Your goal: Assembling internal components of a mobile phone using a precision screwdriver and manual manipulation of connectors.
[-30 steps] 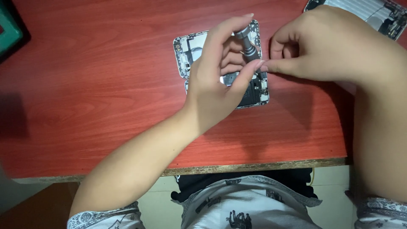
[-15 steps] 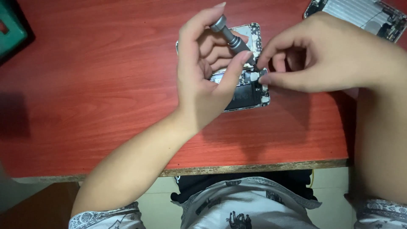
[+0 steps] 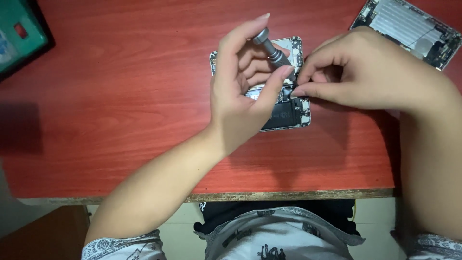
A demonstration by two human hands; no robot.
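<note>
An opened phone body point(image 3: 288, 113) lies on the red wooden table point(image 3: 120, 96), its dark battery and inner parts exposed. My left hand point(image 3: 243, 91) grips a small grey metal screwdriver point(image 3: 272, 50), index fingertip on its cap, the tip slanting down into the phone's middle. My right hand point(image 3: 365, 72) rests over the phone's right side, thumb and fingertips pinched together right at the screwdriver's tip; whether they hold anything is hidden.
A detached phone screen panel point(image 3: 409, 29) with a silver metal backplate lies at the table's far right corner. A green box with a red button point(image 3: 19, 36) sits at the far left. The table's front edge point(image 3: 288, 195) runs just above my lap.
My left hand has tilted the screwdriver from nearly upright to slanting, its cap swinging left and up. My right hand has stayed pinched at the phone.
</note>
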